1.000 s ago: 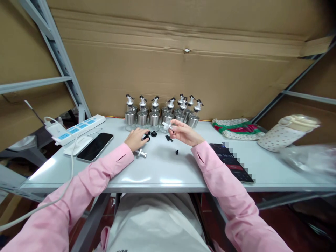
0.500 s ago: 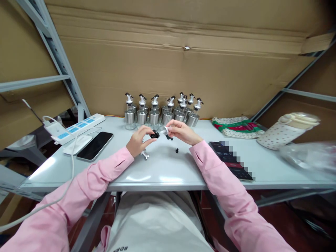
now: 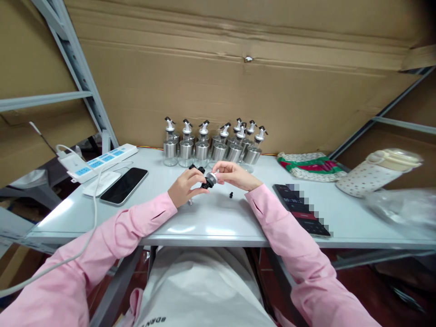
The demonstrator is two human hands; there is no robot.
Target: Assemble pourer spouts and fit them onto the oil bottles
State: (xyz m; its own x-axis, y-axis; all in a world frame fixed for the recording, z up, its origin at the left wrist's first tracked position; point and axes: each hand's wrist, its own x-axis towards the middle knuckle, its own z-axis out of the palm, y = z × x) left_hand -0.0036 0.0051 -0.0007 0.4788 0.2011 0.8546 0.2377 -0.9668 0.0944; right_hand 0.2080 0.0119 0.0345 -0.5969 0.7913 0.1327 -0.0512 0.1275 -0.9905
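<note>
Your left hand (image 3: 185, 185) pinches a black ribbed stopper (image 3: 206, 184), your right hand (image 3: 238, 175) a white spout (image 3: 213, 177), apparently touching. Steel-clad glass bottles (image 3: 202, 151) stand behind.

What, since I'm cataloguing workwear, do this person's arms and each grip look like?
The left sleeve and right sleeve are pink, long and wrinkled, each with a short slit near the wrist. A white cable crosses the left sleeve. The left grip and right grip are bare, without gloves.

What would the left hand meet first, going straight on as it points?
Likely the white spout piece held by the right hand, just past the black stopper the left hand pinches; depth is unclear.
</note>
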